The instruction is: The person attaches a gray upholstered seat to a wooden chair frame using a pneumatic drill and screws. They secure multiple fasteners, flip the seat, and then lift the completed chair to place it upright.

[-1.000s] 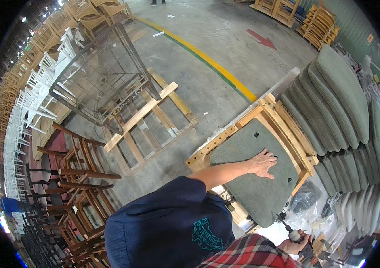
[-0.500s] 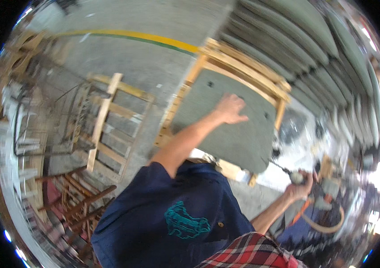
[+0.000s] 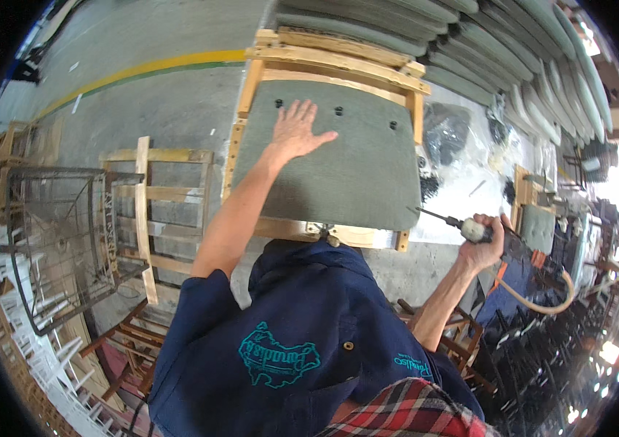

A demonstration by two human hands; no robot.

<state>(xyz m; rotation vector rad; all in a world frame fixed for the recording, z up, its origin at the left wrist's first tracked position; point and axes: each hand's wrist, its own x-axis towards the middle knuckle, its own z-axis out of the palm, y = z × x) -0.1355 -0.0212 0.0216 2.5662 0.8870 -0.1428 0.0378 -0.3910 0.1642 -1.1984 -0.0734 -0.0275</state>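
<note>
A grey-green padded panel (image 3: 346, 171) lies flat in a wooden frame (image 3: 338, 64) in front of me. Along its far side sit three small black fittings (image 3: 338, 111). My left hand (image 3: 297, 132) rests on the panel with fingers spread, just beside the leftmost fitting, holding nothing. Out to the right, my right hand (image 3: 485, 244) is wrapped round a power screwdriver (image 3: 475, 230) with a long thin bit. The bit points left, its tip by the panel's near right corner; whether it touches, I cannot tell.
Stacked grey-green padded panels (image 3: 462, 54) fill the far right. Clear plastic sheeting (image 3: 462, 156) with black pieces lies right of the frame. A tan hose (image 3: 542, 309) loops below the screwdriver. To the left are a wooden pallet (image 3: 148, 218) and a dark metal frame (image 3: 54, 247).
My left hand has shifted from the panel's middle toward its left fitting, uncovering the middle one. The view has turned, and the right hand still holds the screwdriver at the right.
</note>
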